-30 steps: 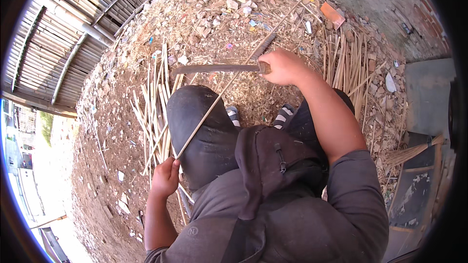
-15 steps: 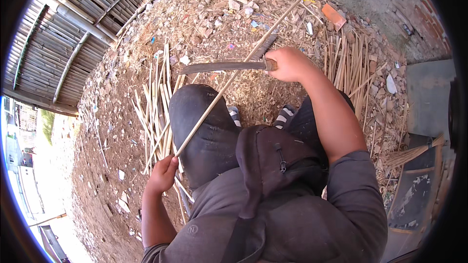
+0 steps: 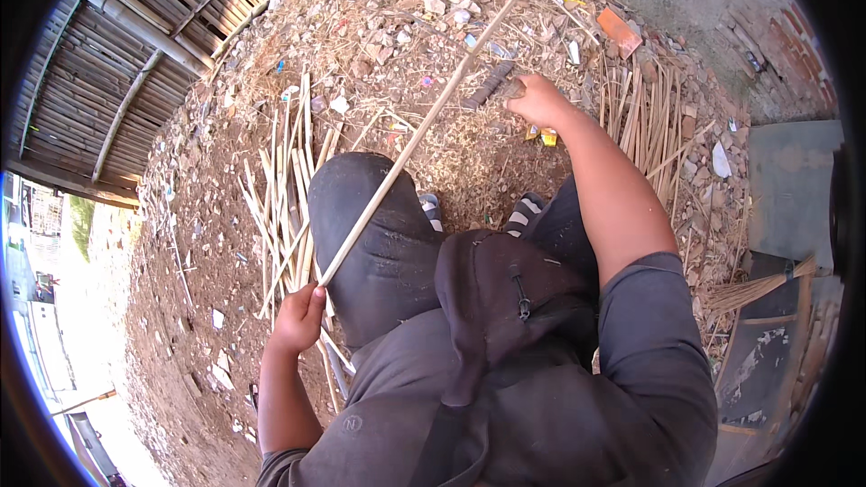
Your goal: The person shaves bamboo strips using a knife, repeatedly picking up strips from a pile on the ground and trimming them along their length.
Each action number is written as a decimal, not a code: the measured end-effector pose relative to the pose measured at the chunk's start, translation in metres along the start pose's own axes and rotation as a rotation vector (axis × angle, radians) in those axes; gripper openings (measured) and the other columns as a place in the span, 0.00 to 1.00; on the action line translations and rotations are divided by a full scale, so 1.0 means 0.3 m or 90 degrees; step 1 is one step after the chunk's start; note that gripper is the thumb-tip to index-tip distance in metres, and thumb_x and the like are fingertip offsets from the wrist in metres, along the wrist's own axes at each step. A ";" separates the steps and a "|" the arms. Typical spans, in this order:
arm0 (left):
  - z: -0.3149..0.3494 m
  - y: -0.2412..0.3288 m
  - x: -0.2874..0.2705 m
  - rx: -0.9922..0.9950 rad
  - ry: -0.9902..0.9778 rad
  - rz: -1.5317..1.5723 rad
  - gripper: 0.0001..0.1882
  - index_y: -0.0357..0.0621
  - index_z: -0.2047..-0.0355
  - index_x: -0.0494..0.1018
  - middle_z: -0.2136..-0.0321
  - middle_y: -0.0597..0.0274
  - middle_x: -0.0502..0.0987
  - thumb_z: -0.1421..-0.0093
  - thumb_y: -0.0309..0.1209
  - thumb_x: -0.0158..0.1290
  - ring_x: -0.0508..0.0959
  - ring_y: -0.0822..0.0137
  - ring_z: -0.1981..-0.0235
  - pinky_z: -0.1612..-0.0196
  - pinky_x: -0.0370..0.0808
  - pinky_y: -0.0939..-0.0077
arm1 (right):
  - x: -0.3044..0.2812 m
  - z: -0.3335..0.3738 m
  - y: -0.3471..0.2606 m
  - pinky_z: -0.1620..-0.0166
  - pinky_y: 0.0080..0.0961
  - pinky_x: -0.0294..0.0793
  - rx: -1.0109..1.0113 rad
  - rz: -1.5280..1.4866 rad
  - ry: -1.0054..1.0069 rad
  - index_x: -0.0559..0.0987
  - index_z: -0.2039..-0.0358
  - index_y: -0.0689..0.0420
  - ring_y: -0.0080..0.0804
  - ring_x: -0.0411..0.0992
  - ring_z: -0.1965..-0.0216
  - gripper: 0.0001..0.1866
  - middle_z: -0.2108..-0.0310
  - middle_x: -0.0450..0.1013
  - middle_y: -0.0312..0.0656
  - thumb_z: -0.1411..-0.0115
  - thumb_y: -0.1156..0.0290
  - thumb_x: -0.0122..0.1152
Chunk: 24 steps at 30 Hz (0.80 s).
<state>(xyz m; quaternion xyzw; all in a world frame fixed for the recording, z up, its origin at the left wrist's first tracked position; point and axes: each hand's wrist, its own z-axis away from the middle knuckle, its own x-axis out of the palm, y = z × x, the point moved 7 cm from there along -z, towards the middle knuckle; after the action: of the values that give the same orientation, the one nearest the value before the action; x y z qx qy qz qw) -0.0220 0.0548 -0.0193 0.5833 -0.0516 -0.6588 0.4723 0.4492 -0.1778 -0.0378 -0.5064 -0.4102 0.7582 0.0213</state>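
My left hand (image 3: 299, 318) is closed around the near end of a long pale split-bamboo stick (image 3: 397, 167). The stick slants up over my left knee to the far right, its far end raised. Beyond my knees, my right hand (image 3: 538, 101) grips a machete by its handle (image 3: 515, 87). Its blade is hard to make out against the rubble. A dark ridged bar (image 3: 488, 87) lies on the ground beside that hand. Several more bamboo strips (image 3: 287, 189) are piled left of my left leg.
Another bundle of strips (image 3: 642, 117) lies at the right, near an orange brick (image 3: 619, 29). A straw broom (image 3: 758, 290) leans by grey panels (image 3: 794, 189) on the right. Stones and litter cover the ground. A bamboo fence (image 3: 135, 54) stands far left.
The machete has swung from lying across the stick, pointing left, to farther out; its blade is no longer distinct. My right hand shifted slightly. The stick's far end moved a little left.
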 end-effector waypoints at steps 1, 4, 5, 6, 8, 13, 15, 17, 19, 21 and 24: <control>0.010 -0.012 -0.004 -0.029 -0.020 0.018 0.25 0.35 0.75 0.68 0.84 0.58 0.70 0.27 0.43 0.42 0.69 0.65 0.81 0.74 0.68 0.66 | -0.012 0.005 -0.003 0.58 0.38 0.76 -0.004 -0.001 0.002 0.81 0.57 0.57 0.44 0.79 0.63 0.19 0.64 0.79 0.50 0.48 0.63 0.66; 0.010 -0.073 0.021 -0.087 -0.110 0.131 0.25 0.39 0.75 0.67 0.84 0.68 0.67 0.27 0.46 0.41 0.65 0.73 0.81 0.76 0.64 0.73 | -0.018 0.064 -0.060 0.58 0.37 0.76 -0.035 0.054 0.005 0.81 0.60 0.55 0.44 0.78 0.63 0.15 0.66 0.79 0.49 0.47 0.63 0.63; 0.009 -0.067 0.019 -0.088 -0.111 0.130 0.25 0.39 0.75 0.67 0.84 0.68 0.67 0.27 0.46 0.41 0.65 0.73 0.81 0.76 0.64 0.73 | -0.019 0.092 -0.113 0.58 0.37 0.76 -0.034 0.054 0.004 0.81 0.60 0.55 0.44 0.78 0.63 0.15 0.66 0.79 0.49 0.47 0.63 0.63; 0.014 -0.063 0.033 -0.119 -0.142 0.208 0.25 0.42 0.75 0.67 0.84 0.71 0.65 0.26 0.48 0.41 0.63 0.75 0.82 0.77 0.62 0.76 | 0.002 0.122 -0.181 0.59 0.39 0.75 -0.084 0.085 -0.037 0.81 0.62 0.55 0.44 0.77 0.64 0.13 0.67 0.78 0.48 0.47 0.64 0.63; 0.019 -0.067 0.054 -0.153 -0.175 0.286 0.25 0.44 0.74 0.67 0.84 0.74 0.63 0.26 0.49 0.40 0.61 0.77 0.82 0.78 0.60 0.79 | 0.059 0.160 -0.254 0.60 0.42 0.75 -0.205 0.164 -0.092 0.79 0.69 0.55 0.45 0.77 0.65 0.10 0.70 0.77 0.46 0.50 0.65 0.64; 0.002 -0.073 0.075 -0.120 -0.223 0.334 0.24 0.46 0.73 0.67 0.84 0.73 0.62 0.26 0.49 0.39 0.60 0.78 0.83 0.79 0.57 0.81 | 0.047 0.164 -0.243 0.65 0.41 0.73 -0.294 0.148 -0.047 0.79 0.68 0.57 0.50 0.76 0.70 0.13 0.75 0.75 0.49 0.50 0.63 0.69; 0.007 -0.059 0.073 -0.133 -0.224 0.333 0.24 0.47 0.73 0.67 0.84 0.73 0.62 0.26 0.49 0.39 0.59 0.78 0.83 0.79 0.57 0.81 | 0.022 0.128 -0.179 0.65 0.41 0.73 -0.180 0.101 -0.035 0.79 0.67 0.57 0.49 0.76 0.70 0.14 0.76 0.75 0.50 0.50 0.62 0.69; 0.016 -0.073 0.078 -0.147 -0.219 0.336 0.24 0.47 0.73 0.67 0.84 0.73 0.62 0.26 0.49 0.39 0.59 0.78 0.84 0.79 0.57 0.81 | 0.005 0.141 -0.204 0.65 0.40 0.73 -0.176 0.093 -0.021 0.79 0.67 0.57 0.49 0.76 0.70 0.14 0.76 0.75 0.50 0.50 0.62 0.70; 0.013 -0.105 0.096 -0.132 -0.214 0.320 0.24 0.47 0.73 0.67 0.84 0.73 0.63 0.26 0.49 0.39 0.59 0.77 0.84 0.79 0.57 0.81 | 0.014 0.167 -0.244 0.59 0.42 0.76 -0.172 0.099 -0.051 0.79 0.66 0.56 0.48 0.78 0.63 0.12 0.69 0.78 0.48 0.48 0.62 0.65; 0.013 -0.116 0.099 -0.137 -0.213 0.329 0.24 0.47 0.73 0.67 0.84 0.73 0.62 0.26 0.50 0.38 0.59 0.77 0.84 0.79 0.57 0.81 | 0.032 0.194 -0.300 0.59 0.42 0.75 -0.198 0.139 -0.067 0.79 0.67 0.56 0.48 0.78 0.63 0.12 0.70 0.78 0.48 0.48 0.62 0.65; 0.011 -0.105 0.093 -0.118 -0.202 0.316 0.24 0.47 0.74 0.66 0.84 0.73 0.62 0.26 0.50 0.38 0.59 0.77 0.83 0.79 0.58 0.81 | 0.045 0.206 -0.316 0.60 0.42 0.75 -0.239 0.206 -0.085 0.79 0.68 0.56 0.47 0.78 0.64 0.12 0.71 0.77 0.48 0.48 0.62 0.65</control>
<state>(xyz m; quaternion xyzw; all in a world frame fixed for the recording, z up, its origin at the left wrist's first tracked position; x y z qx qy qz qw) -0.0389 0.0515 -0.0579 0.3974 -0.2051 -0.6081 0.6559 0.3579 -0.1460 0.0225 -0.5092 -0.4577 0.6941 -0.2223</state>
